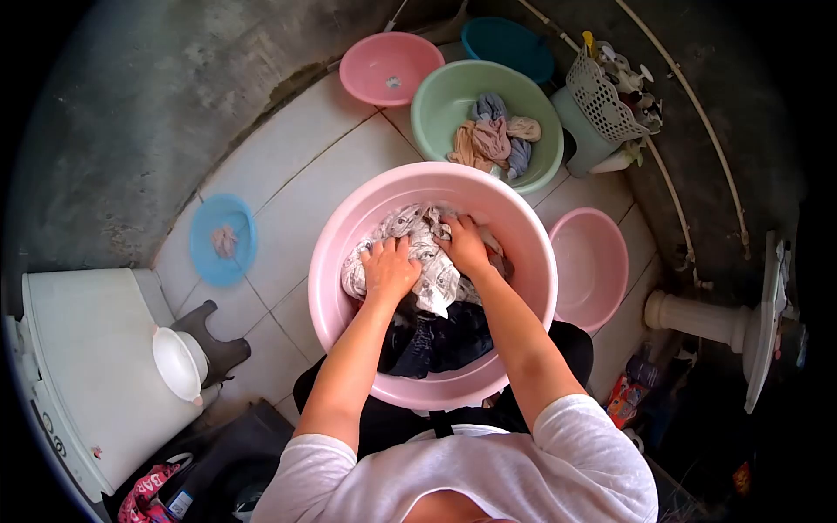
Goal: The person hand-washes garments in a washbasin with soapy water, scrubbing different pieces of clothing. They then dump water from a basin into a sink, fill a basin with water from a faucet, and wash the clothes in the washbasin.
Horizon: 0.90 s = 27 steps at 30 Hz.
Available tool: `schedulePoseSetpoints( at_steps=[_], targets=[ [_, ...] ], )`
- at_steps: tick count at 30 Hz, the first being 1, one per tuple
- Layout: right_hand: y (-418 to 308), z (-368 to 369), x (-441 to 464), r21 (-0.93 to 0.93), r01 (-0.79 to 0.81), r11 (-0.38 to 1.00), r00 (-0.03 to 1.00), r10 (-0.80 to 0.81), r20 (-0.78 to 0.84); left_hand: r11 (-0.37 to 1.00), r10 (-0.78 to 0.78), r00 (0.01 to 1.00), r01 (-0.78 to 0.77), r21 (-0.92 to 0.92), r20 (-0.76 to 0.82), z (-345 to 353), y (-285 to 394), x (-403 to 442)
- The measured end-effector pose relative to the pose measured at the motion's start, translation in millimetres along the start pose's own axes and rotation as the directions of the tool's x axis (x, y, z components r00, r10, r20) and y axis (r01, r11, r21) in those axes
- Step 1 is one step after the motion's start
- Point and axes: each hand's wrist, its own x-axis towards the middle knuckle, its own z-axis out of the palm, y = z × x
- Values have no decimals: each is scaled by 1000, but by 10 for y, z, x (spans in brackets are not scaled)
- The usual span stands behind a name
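A large pink basin (324, 288) stands in front of the person, holding wet laundry. My left hand (390, 268) presses on a white patterned cloth (433, 272), its fingers bent into the folds. My right hand (463, 244) is on the same cloth's upper right part, fingers curled round a bunched fold. Dark garments (436, 342) lie below the patterned cloth, towards the near side of the basin. Some fingertips are sunk in the fabric and hidden.
Beyond stands a green basin (436, 113) with wrung clothes; a pink basin (391, 63) and a teal basin (507, 48) lie behind. A pink basin (589, 270) is at right, a blue basin (209, 261) at left. A white washing machine (96, 349) and pedestal sink (702, 321) flank them.
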Motion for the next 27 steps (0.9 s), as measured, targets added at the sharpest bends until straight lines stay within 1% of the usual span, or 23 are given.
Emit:
schedulePoseSetpoints(
  at_steps=[1,3,4,5,6,8,9,10,11,13,14,15,16,17,18,19,20,21,22,23,25,26,27],
  targets=[
    [26,71,12,-79,-15,997,1000,16,20,997,-73,972,70,22,225,-80,38,78],
    [7,202,49,-414,8,910,996,30,86,996,-83,973,75,47,216,-41,45,300],
    [6,272,134,-498,-21,867,976,125,176,996,-93,973,93,9,213,61,21,430],
    [-9,259,218,-522,-24,852,923,219,316,993,-103,970,112,-28,219,132,10,514],
    [-40,257,220,-540,-31,841,890,269,368,993,-103,978,91,71,182,224,25,579],
    [115,403,220,-557,-30,830,853,313,419,992,-123,969,115,50,213,180,65,569],
    [404,669,201,-465,-133,875,857,337,390,990,-139,962,137,26,234,153,92,560],
    [424,651,168,-410,-185,893,858,350,375,997,-75,959,63,54,274,165,64,502],
    [304,512,163,-353,-235,906,859,363,361,996,-76,960,62,61,271,245,31,444],
    [29,109,164,-99,-192,976,937,212,277,998,-43,999,44,36,-20,372,-62,373],
    [48,54,145,-14,66,998,998,-66,20,994,-107,991,106,-7,-75,328,2,289],
    [72,8,158,114,34,993,997,-27,-67,995,-103,990,104,0,-95,292,4,186],
    [11,-103,160,253,-19,967,999,30,-40,976,43,934,-116,-185,-356,275,9,70],
    [-89,-242,122,382,-79,921,996,85,1,880,125,789,-368,-300,-601,269,21,-44],
    [-339,-494,60,560,-184,808,983,146,112,750,87,839,-410,-519,-536,231,46,-142],
    [-536,-645,-10,558,-177,811,984,144,103,378,-81,976,-156,-913,-201,415,45,-169],
    [-721,-744,-112,516,-102,851,992,50,114,-8,-60,998,30,-1000,30,184,166,-297],
    [-865,-777,-238,474,-24,880,990,-44,132,-380,49,970,238,-894,237,-70,262,-431],
    [-976,-759,-401,356,116,927,990,-138,37,-505,45,935,325,-800,352,-196,271,-461],
    [-1094,-735,-579,220,247,944,969,-242,-46,-618,173,916,387,-684,362,-297,221,-499],
    [-1328,-703,-913,153,275,949,956,-287,65,-550,318,847,530,-645,425,-296,97,-543],
    [-1453,-650,-1063,110,302,947,949,-309,56,-459,226,902,432,-776,368,-264,78,-556],
    [-1575,-608,-1174,76,352,933,934,-355,31,-425,254,843,537,-729,473,-232,35,-599]
  ],
)
